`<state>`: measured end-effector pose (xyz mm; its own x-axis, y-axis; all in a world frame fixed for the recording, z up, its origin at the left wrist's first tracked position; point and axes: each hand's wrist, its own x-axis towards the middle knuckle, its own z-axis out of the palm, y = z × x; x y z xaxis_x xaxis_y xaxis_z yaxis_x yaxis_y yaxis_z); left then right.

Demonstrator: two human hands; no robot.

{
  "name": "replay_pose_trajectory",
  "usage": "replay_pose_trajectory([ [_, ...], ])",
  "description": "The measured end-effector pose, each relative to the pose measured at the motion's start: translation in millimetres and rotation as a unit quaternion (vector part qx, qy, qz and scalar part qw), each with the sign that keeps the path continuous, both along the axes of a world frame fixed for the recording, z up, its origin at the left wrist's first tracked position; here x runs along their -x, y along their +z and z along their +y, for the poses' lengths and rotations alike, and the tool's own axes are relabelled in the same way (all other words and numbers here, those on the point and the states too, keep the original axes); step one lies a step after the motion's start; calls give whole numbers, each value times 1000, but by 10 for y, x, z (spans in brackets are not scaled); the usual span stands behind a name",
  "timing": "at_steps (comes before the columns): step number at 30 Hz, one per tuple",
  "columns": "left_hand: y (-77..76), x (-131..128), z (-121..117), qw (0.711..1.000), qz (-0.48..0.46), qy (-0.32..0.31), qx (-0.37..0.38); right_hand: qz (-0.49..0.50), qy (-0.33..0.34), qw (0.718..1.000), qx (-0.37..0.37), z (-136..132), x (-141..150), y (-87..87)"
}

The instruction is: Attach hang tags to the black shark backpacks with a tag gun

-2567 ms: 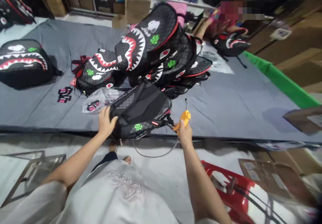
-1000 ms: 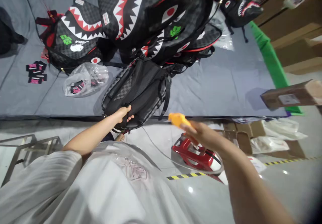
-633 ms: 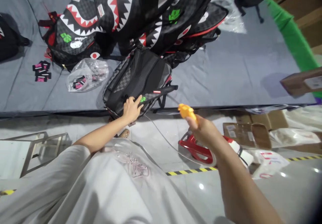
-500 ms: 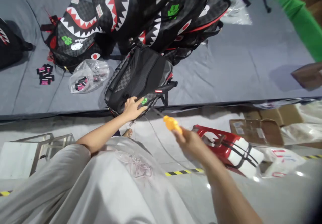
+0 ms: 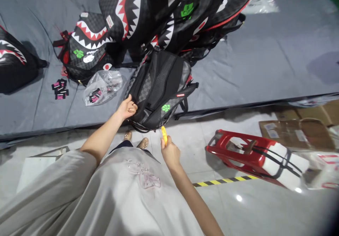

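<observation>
A black checkered backpack [image 5: 161,84] lies at the table's front edge, straps and padded back facing up, with a green patch near its lower end. At its lower left side is my left hand [image 5: 127,108], fingers curled closed; whatever they pinch is hidden. My right hand [image 5: 171,152] grips a yellow-handled awl [image 5: 164,134] just below the backpack. The awl's thin metal shaft points up and meets the bag's bottom edge; how far in the tip sits cannot be made out.
Several shark-mouth backpacks [image 5: 92,34] are piled behind. A clear plastic bag [image 5: 106,84] and small black-and-pink tags [image 5: 60,89] lie left on the grey-covered table [image 5: 265,59]. A red plastic stool [image 5: 238,147] with a strapped white block and flattened cardboard [image 5: 288,133] are at right.
My right hand brought the awl left, up to the backpack's bottom edge. My left hand moved from beside the green patch to the bag's left side and curled closed. The view shifted.
</observation>
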<state>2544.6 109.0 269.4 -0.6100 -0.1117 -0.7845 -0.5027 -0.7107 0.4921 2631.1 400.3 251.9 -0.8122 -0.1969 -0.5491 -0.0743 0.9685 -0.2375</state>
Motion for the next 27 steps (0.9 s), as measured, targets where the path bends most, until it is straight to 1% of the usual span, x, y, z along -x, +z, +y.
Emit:
replay_pose_trajectory([
  [4, -53, -41, -17, 995, 45, -31, -78, 17, -36, 999, -6, -97, 72, -50],
  [8, -89, -26, -55, 991, 57, -47, -110, 16, -76, 997, -7, -55, 71, 41],
  [11, -119, 3, -88, 991, 63, -42, -107, 10, -96, 995, 19, -15, 16, 142],
  [13, -143, 16, -97, 993, 60, -39, -97, 2, -115, 993, 32, -18, -20, 173],
  [18, -197, 54, -50, 995, 46, -41, -75, -20, -138, 989, 43, -87, -12, 133],
  [20, -201, 75, -19, 995, 47, -43, -76, -29, -143, 988, 45, -60, -48, 145],
  [22, -192, 94, 1, 995, 50, -45, -80, -41, -149, 987, 43, 21, -191, 218],
  [25, -168, 109, 9, 994, 53, -48, -86, -71, -144, 986, 42, 136, -571, 394],
  [27, -155, 116, 14, 993, 56, -51, -92, -110, -120, 985, 49, 112, -789, 474],
])
